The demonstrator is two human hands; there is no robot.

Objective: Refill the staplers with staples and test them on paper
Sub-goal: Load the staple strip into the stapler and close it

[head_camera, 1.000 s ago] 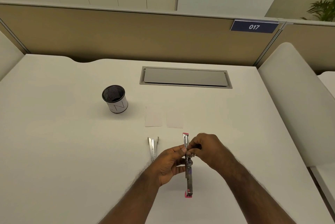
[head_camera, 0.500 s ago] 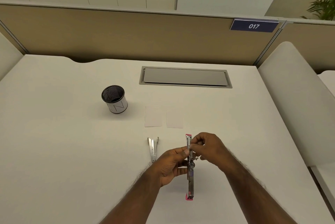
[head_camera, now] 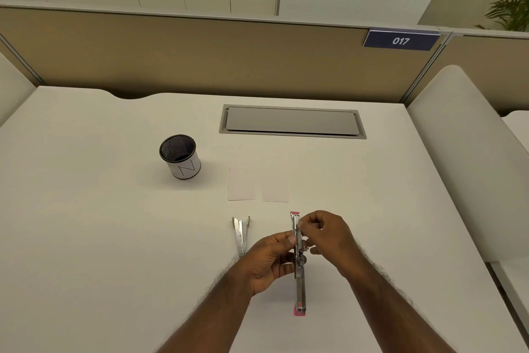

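A pink stapler, swung fully open into one long line, is held near the front middle of the white desk, with one pink end pointing far and the other pointing near. Its hinge area is gripped by the left hand, whose fingers are curled around it from the left. The far half of the stapler, a bare metal channel, is met from the right by the right hand, whose thumb and forefinger are pressed together at the channel; whether a strip of staples is pinched there cannot be told, as it is too small to make out.

A second stapler, silver and partly open in a narrow V, is seen lying on the desk just left of the left hand. Farther off, two small slips of paper are laid side by side, close but apart. A black mesh cup with a white wrap is stood well to the far left. A grey cable hatch is set into the desk near the far edge.
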